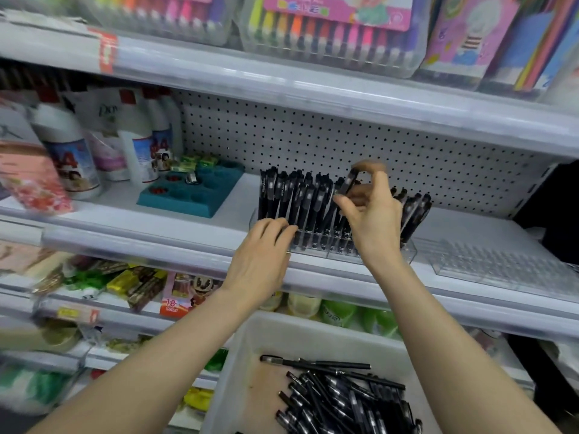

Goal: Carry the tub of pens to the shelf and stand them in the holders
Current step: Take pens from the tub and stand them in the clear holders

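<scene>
A clear plastic holder (407, 250) sits on the middle shelf with several black pens (300, 198) standing in it. My right hand (372, 211) is above the holder, its fingers pinched on one black pen (347, 183) held upright over the row. My left hand (266, 245) rests on the holder's front left part, fingers curled against the standing pens. Below, a white tub (282, 330) holds a pile of loose black pens (341, 399).
A second clear holder (501, 267) stands to the right on the same shelf. A teal tray (191, 195) and white bottles (138, 142) stand to the left. Marker sets (329, 29) fill the shelf above, with snacks on the one below.
</scene>
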A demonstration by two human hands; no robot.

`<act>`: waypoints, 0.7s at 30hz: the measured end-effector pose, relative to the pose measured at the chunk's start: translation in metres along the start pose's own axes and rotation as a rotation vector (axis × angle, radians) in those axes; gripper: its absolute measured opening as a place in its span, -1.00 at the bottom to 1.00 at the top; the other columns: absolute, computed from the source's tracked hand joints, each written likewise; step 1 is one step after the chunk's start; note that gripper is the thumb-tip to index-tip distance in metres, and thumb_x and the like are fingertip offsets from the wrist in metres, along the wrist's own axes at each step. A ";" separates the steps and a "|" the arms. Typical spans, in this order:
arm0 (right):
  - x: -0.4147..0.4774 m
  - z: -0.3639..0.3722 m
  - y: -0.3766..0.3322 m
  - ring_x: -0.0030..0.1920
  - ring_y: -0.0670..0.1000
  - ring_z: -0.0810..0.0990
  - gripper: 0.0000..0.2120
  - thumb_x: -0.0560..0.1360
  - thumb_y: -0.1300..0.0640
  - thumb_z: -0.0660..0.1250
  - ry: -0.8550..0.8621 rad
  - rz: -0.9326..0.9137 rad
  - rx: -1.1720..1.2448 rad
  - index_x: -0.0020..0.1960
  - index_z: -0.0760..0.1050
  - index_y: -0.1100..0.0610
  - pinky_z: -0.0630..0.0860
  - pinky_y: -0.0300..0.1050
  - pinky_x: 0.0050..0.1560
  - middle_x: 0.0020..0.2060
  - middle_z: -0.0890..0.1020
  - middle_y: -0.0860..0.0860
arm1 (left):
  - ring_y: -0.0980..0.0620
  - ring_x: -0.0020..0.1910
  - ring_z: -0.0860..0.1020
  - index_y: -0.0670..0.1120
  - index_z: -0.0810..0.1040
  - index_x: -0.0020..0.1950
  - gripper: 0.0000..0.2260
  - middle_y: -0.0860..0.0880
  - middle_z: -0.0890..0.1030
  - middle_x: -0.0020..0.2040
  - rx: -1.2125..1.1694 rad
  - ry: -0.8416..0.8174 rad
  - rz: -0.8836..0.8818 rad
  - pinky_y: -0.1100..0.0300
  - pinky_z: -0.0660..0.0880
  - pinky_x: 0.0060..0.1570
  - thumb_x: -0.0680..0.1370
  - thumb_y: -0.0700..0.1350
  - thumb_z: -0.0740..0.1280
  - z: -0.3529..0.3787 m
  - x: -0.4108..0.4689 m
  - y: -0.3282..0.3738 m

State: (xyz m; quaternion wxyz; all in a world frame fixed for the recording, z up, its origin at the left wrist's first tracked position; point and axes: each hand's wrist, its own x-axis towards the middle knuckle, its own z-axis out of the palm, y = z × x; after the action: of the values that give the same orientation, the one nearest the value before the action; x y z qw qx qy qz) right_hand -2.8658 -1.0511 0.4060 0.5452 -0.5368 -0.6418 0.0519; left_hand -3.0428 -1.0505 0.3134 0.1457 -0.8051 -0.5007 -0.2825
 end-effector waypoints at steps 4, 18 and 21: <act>-0.008 0.012 0.009 -0.22 -0.10 0.60 -0.56 0.47 0.18 0.48 -0.112 -0.009 -0.094 0.26 0.40 -0.02 0.61 -0.05 -0.08 -0.25 0.58 -0.10 | -0.12 0.31 0.37 -0.15 0.44 0.40 -0.49 -0.10 0.47 0.32 -0.005 0.012 -0.010 0.02 0.39 0.31 0.46 -0.18 0.43 0.002 0.000 0.000; -0.098 -0.020 0.041 -0.25 -0.21 0.57 -0.68 0.50 0.17 0.44 -0.152 -0.015 -0.163 0.23 0.50 0.05 0.46 -0.49 -0.17 -0.24 0.59 -0.16 | -0.10 0.17 0.43 -0.13 0.56 0.24 -0.72 -0.08 0.51 0.18 -0.238 -0.004 -0.035 -0.04 0.52 0.04 0.53 -0.22 0.33 0.009 -0.057 0.024; -0.146 -0.025 0.068 -0.28 -0.19 0.59 -0.84 0.48 0.11 0.46 -0.278 0.021 -0.200 0.06 0.59 0.03 0.58 -0.29 -0.16 -0.29 0.61 -0.19 | -0.11 0.18 0.44 -0.10 0.57 0.25 -0.69 -0.07 0.52 0.19 -0.233 -0.091 -0.042 -0.05 0.52 0.06 0.51 -0.21 0.35 0.025 -0.090 0.041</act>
State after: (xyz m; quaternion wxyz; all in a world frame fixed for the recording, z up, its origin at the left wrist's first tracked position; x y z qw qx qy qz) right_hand -2.8290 -1.1449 0.2776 0.3945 -0.5827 -0.7073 0.0672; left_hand -3.0295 -1.1211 0.2414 0.0223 -0.8179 -0.4874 -0.3050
